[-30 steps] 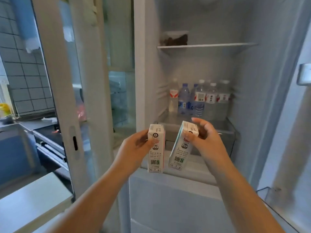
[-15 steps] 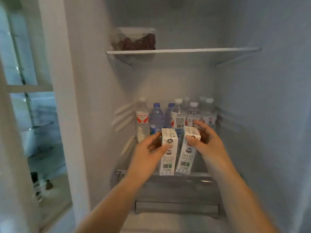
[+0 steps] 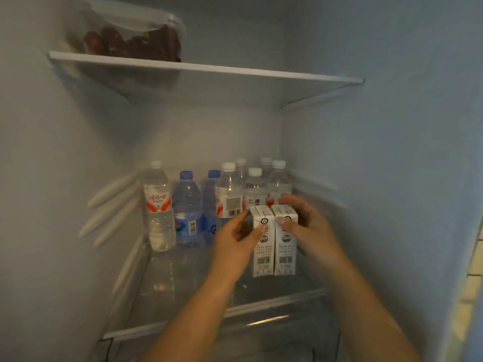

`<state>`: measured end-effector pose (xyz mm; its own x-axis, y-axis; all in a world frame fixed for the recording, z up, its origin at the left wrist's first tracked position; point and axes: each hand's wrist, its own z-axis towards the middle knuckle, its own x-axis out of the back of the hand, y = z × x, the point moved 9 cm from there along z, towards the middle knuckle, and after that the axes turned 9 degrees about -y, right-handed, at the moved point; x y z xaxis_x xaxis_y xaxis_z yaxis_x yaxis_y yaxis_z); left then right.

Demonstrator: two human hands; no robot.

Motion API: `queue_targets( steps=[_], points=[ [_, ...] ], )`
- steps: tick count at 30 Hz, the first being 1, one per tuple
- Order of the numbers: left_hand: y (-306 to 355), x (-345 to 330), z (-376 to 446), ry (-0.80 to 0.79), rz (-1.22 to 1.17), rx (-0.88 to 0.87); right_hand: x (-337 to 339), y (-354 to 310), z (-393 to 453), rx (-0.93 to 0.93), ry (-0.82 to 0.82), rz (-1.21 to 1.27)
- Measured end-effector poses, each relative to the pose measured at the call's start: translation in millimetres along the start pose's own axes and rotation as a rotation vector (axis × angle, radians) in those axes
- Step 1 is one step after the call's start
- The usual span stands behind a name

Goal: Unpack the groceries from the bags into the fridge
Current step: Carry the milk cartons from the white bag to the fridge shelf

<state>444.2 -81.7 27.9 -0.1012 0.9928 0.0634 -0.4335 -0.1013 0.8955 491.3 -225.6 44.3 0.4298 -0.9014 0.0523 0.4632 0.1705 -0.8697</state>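
Note:
Two small white drink cartons stand upright side by side on the glass shelf inside the open fridge. My left hand grips the left carton near its top, thumb on the front. The right carton is held by my right hand, fingers curled behind it and thumb on its front. Their bases look level with the shelf; whether they rest on it I cannot tell.
Several water bottles line the back of the same shelf, right behind the cartons. A clear lidded box of dark red food sits on the upper shelf. The fridge walls close in left and right.
Both hands have carried the cartons from outside the fridge door into the compartment and lowered them side by side onto the bottle shelf. The view has moved closer in.

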Motion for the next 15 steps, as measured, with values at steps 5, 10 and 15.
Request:
queue_targets(
  steps=[5, 10, 15],
  points=[
    [-13.4, 0.3, 4.0, -0.013, -0.006, 0.000, 1.1, 17.8, 2.4, -0.033, -0.027, 0.008],
    [-32.0, 4.9, -0.5, -0.016, -0.013, 0.045, -1.7, 41.5, -2.2, -0.089, -0.051, 0.000],
    [-37.9, 4.2, -3.2, -0.014, 0.033, 0.077, -4.2, 42.9, -8.9, -0.116, -0.039, -0.056]
  ],
)
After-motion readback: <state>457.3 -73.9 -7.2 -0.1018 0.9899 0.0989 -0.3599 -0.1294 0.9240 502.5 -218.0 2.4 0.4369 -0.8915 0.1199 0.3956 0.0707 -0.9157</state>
